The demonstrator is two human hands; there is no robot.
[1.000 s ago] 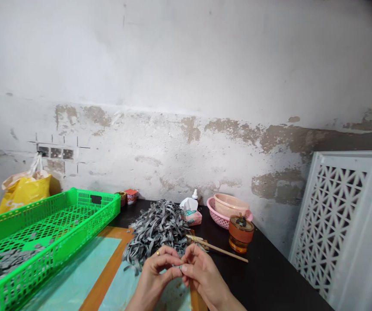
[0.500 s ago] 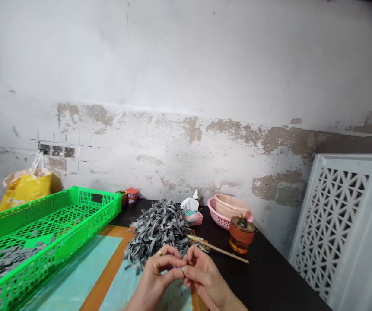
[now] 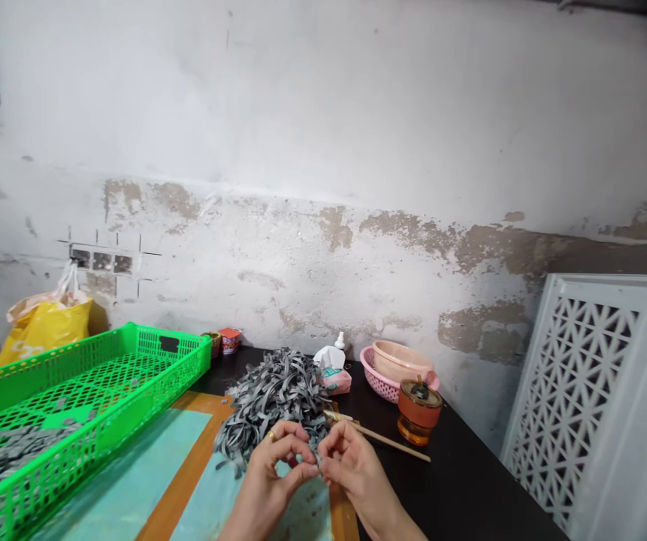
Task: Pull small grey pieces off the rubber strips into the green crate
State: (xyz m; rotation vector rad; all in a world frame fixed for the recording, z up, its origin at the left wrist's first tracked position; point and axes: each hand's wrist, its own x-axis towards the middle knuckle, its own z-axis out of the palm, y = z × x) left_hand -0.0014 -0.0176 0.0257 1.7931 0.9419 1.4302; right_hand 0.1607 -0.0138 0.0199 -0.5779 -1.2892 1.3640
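My left hand [image 3: 278, 473] and my right hand [image 3: 351, 469] meet at the fingertips in the lower middle of the head view. Each has thumb and fingers pinched together. Between them shows a bit of a small grey piece [image 3: 317, 458], largely covered by the fingers. A ring sits on a finger of my left hand. Just beyond the hands lies a heaped tangle of grey strips [image 3: 278, 394]. At the left, a green plastic crate [image 3: 148, 398] holds many short, flat grey pieces [image 3: 19, 454] in its near part.
The hands are above an orange-edged, pale blue board [image 3: 188, 458] on a black table [image 3: 452, 488]. Wooden sticks [image 3: 391, 442], an amber jar [image 3: 418, 413], pink baskets [image 3: 399, 364] and a tissue pack [image 3: 335, 379] stand beyond. A white lattice panel [image 3: 594, 398] rises at right.
The fingertips of both hands have shifted slightly and the fingers of my two hands are a little further apart. The grey heap and crate look unchanged.
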